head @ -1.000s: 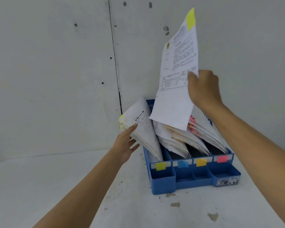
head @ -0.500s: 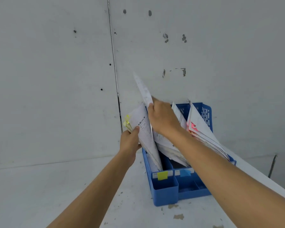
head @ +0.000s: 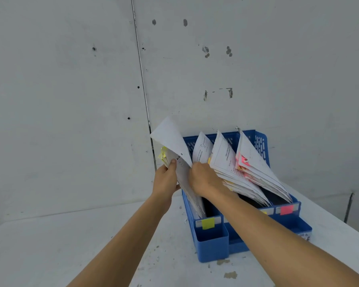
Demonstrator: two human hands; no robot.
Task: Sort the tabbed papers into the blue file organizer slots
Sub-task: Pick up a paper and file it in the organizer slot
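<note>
Head view: two hands work. The left hand [head: 165, 180] grips the yellow-tabbed white paper stack [head: 183, 176] as before. The single white paper sheet [head: 170, 137], pinched by the right hand [head: 203, 180], now sits lower in the leftmost slot of the blue plastic file organizer [head: 211, 243], which holds four stacks.

light: even, soft daylight, bright | shadows: faint, under forearms on surface [head: 50, 245] | glare: none | focus: slightly soft throughout, print on papers [head: 226, 162] unreadable | distortion: wide-angle bowing, wall seam [head: 141, 69] curves
</note>
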